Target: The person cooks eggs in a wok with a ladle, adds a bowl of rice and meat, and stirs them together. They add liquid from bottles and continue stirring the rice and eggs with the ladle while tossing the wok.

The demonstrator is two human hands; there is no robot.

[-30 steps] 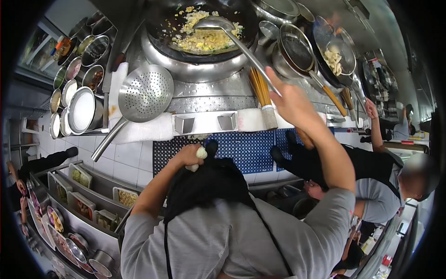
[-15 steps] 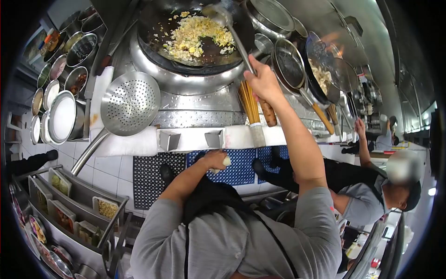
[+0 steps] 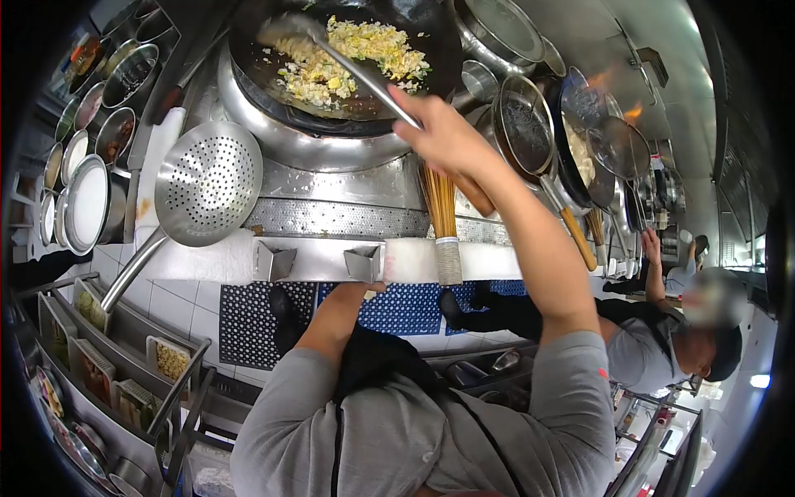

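My right hand [image 3: 443, 137] is closed around the metal shaft of a wok ladle [image 3: 364, 76], whose wooden grip shows below the wrist. The ladle's head is blurred by motion at the left side of the wok [image 3: 248, 62], over scrambled egg and what looks like rice [image 3: 377, 45]. Below the counter's front edge, only a sliver of my left hand [image 3: 373, 288] shows. Its fingers are hidden, along with anything in them. A bamboo wok brush [image 3: 443, 215] leans on the counter edge beneath my right wrist.
A large perforated strainer [image 3: 207, 182] rests left of the wok. Seasoning bowls [image 3: 87, 203] stand at far left, above ingredient bins [image 3: 170, 360]. Right of my hand are a mesh strainer [image 3: 526, 124] and another wok with flames behind it. A co-worker [image 3: 654, 344] stands at right.
My right hand has shifted left and slightly up, swinging the ladle's head leftward across the wok. My left hand has moved up behind the counter edge, hiding the pale thing seen at it before.
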